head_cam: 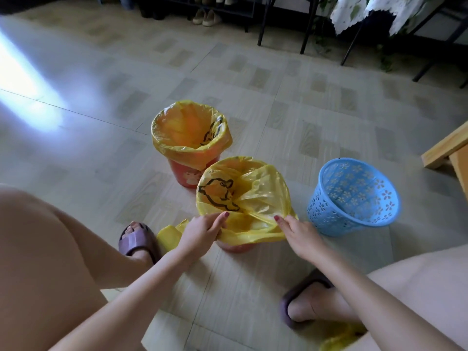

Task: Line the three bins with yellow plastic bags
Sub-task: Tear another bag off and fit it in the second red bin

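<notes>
Pale tiled floor with a faint block pattern runs across the whole view, and a bright patch of light glares on it at the left. Nearest the camera are the person's bare knees and two feet in mauve slippers, the left slipper and the right slipper. A crumpled bit of yellow plastic lies by the right foot at the bottom edge, and another yellow plastic bag lies bunched on the floor just beside the left hand.

Both arms reach forward to the near red plastic bin, of which only the base shows. The left hand is closed, pinching the near edge of the yellow plastic bag with a black animal drawing, which is spread over that bin's mouth and folded down its near side. The right hand grips the same edge to the right, fingers curled on the plastic.

Just behind and to the left stands a second red plastic bin, already lined with a yellow plastic liner turned down over its rim. To the right, apart from both, a blue perforated plastic basket stands tilted and unlined.

Farther off are a light wooden furniture corner at the right edge, dark metal legs, a floral cloth and pairs of shoes on a low rack.
</notes>
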